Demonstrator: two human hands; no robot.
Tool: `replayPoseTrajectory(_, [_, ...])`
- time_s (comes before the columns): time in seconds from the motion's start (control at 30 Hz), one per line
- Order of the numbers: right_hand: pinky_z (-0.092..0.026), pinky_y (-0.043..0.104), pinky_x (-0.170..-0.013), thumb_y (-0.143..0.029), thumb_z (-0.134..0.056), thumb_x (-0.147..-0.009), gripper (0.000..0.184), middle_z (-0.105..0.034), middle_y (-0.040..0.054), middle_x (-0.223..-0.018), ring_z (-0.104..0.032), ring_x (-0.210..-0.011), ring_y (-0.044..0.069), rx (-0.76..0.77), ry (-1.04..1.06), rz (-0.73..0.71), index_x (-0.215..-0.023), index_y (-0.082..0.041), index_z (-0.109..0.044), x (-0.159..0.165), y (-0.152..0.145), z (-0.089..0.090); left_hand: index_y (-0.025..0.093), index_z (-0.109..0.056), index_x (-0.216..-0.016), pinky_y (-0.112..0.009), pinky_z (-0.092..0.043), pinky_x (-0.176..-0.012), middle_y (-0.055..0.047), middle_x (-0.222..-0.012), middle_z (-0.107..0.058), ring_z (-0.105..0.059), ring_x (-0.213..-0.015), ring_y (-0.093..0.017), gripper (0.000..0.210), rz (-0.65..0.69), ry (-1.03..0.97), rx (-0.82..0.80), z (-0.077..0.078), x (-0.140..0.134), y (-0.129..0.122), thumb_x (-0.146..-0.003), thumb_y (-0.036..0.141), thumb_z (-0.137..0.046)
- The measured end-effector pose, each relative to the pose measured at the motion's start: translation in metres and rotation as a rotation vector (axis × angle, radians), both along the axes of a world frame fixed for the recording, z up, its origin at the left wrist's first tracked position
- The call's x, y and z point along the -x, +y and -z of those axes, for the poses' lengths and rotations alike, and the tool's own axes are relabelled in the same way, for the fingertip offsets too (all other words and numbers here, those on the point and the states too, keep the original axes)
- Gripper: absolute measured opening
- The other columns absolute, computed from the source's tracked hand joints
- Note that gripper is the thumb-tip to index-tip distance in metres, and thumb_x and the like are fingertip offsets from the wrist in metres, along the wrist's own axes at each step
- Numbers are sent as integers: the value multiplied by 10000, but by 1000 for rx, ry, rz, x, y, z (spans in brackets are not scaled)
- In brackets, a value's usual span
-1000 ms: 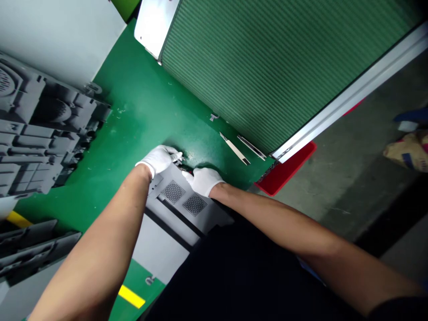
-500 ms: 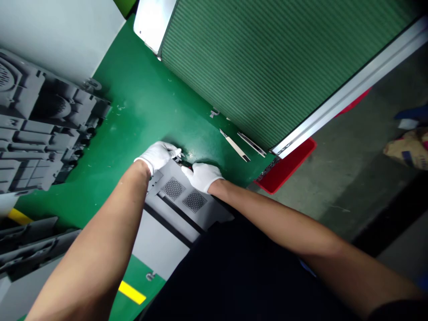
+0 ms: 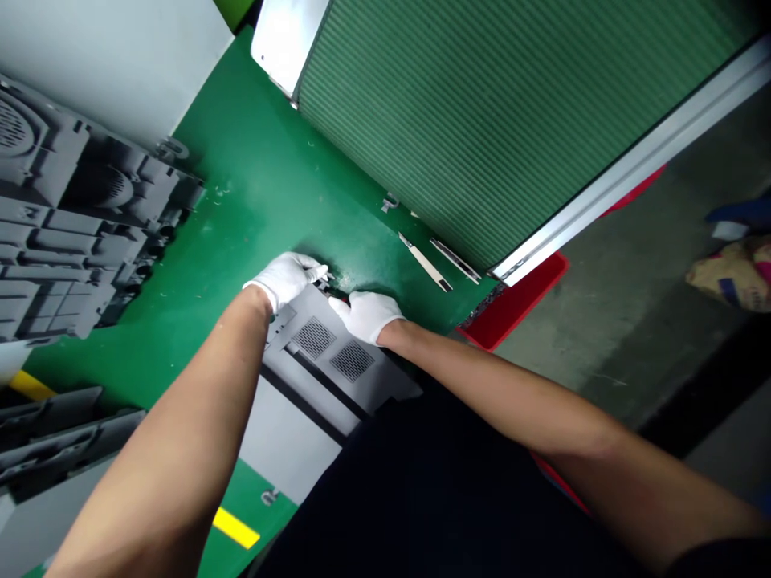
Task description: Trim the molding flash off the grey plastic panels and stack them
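A grey plastic panel with two vented grids lies close to my body, on the green table. My left hand, in a white glove, is closed in a pinch at the panel's far left corner; small light bits show at its fingertips, too small to name. My right hand, also gloved, is closed by the far edge, its thumb pointing toward the left hand. Something dark with a trace of red shows beside that thumb; the fingers hide most of it. A craft knife lies beyond my right hand.
Beside the knife lies a slim dark tool. A green ribbed conveyor belt borders the table's far side. A red bin stands below its corner. Grey moulded housings are at the left, and more panels stand at lower left.
The view has shifted slightly. Both hands keep nearly the same place at the panel's far edge, and I see no clear change in their grip.
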State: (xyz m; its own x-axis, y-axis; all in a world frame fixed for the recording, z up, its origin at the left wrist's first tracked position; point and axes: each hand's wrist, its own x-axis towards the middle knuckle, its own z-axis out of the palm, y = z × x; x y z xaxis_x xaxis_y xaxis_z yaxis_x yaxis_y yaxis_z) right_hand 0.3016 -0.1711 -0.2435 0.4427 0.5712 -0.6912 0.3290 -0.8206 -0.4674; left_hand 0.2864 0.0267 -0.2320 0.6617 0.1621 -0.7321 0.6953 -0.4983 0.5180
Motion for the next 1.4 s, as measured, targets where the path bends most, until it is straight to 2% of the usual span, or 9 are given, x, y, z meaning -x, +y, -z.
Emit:
replayPoseTrajectory(0.13, [-507,415,-847,-784,-94,-936,903,-747,206,-1039,-711,-979,320,-3,-8,11,-1077,-137,-708,2,1,2,105,-764,-972,-310,-454,-749,-70,-911,-767,-589,-751,-153,310,40,28,-5,1,0,1,-905,392,-668])
replayPoseTrajectory(0.37, [-498,410,-863,-764,-102,-953,895,-749,217,-1029,-707,-994,327,-56,7,3,-1035,-127,-726,-1,-3,3,184,-781,-844,-350,-474,-734,-73,-863,-774,-622,-735,-198,239,10,72,-60,5,-5,0,-836,407,-696])
replayPoseTrajectory(0.67, [-493,421,-900,-757,-103,-955,901,-738,247,-1084,-689,-1070,348,-28,141,-13,-1044,-120,-734,-5,0,-2,176,-779,-878,-320,-471,-759,-81,-918,-774,-644,-798,-203,252,96,184,-146,-1,-15,-1,-824,409,-700])
replayPoseTrajectory(0.9, [-535,419,-792,-743,-150,-965,826,-759,180,-966,-726,-912,322,-37,-84,38,-1026,-147,-718,9,9,2,171,-775,-861,-322,-478,-764,-77,-907,-779,-643,-778,-192,252,37,107,-34,-5,-11,0,-826,410,-701])
replayPoseTrajectory(1.03, [-541,427,-766,-705,-159,-984,813,-753,208,-916,-730,-880,331,-38,-120,3,-979,-120,-724,9,12,8,177,-781,-833,-336,-477,-779,-82,-893,-782,-646,-772,-199,220,7,94,-29,-2,-11,0,-813,388,-721])
replayPoseTrajectory(1.17, [-537,425,-798,-710,-165,-981,825,-753,217,-938,-727,-907,335,-32,-61,-1,-972,-119,-741,6,11,11,181,-779,-796,-339,-482,-774,-92,-875,-779,-647,-761,-199,156,-90,74,13,7,-9,0,-797,330,-733])
replayPoseTrajectory(1.27, [-512,404,-884,-701,-181,-988,796,-756,205,-999,-709,-1001,322,-39,15,39,-1000,-141,-747,1,0,6,160,-778,-829,-341,-498,-783,-108,-883,-775,-660,-778,-208,178,-227,-14,63,14,-4,3,-797,325,-720])
replayPoseTrajectory(1.33, [-487,375,-929,-680,-189,-1003,761,-753,195,-1045,-685,-1075,305,-67,107,138,-993,-157,-743,-3,-18,0,142,-770,-864,-344,-510,-805,-117,-906,-770,-668,-803,-214,229,-363,-132,45,12,0,4,-814,351,-693])
replayPoseTrajectory(1.4, [-492,330,-892,-682,-212,-1005,726,-753,168,-1035,-687,-1060,278,-84,240,319,-959,-175,-730,-2,-48,-8,133,-759,-873,-351,-516,-836,-118,-920,-762,-670,-832,-222,270,-447,-248,-74,2,3,-4,-842,379,-653])
